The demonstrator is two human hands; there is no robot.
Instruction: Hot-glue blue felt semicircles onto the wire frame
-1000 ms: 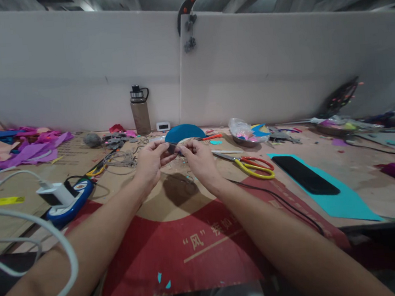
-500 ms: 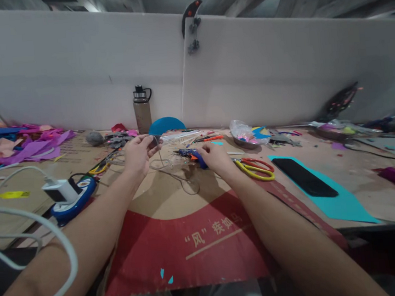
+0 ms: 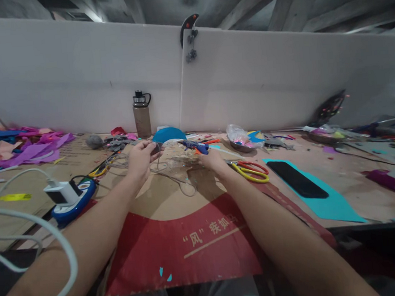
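Observation:
My left hand (image 3: pixel 140 157) is held above the cardboard sheet (image 3: pixel 178 242) with its fingers pinched on a small dark piece (image 3: pixel 156 147) that I cannot name. My right hand (image 3: pixel 212 157) is closed round a blue glue gun (image 3: pixel 194 145), lifted off the table with its nozzle pointing left toward the left hand. A thin cord (image 3: pixel 179 182) loops on the cardboard below both hands. A blue paper disc (image 3: pixel 168 134) stands just behind them.
Yellow-and-red scissors (image 3: pixel 249 168) lie right of my right hand, then a black phone (image 3: pixel 297 178) on teal paper (image 3: pixel 330 203). A bottle (image 3: pixel 141 114) stands by the white wall. A charger on a power strip (image 3: pixel 71 196) and purple paper scraps (image 3: pixel 28 149) lie left.
My right hand left the small piece, reached right to the glue gun and has lifted it. My left hand kept the piece and stayed almost still.

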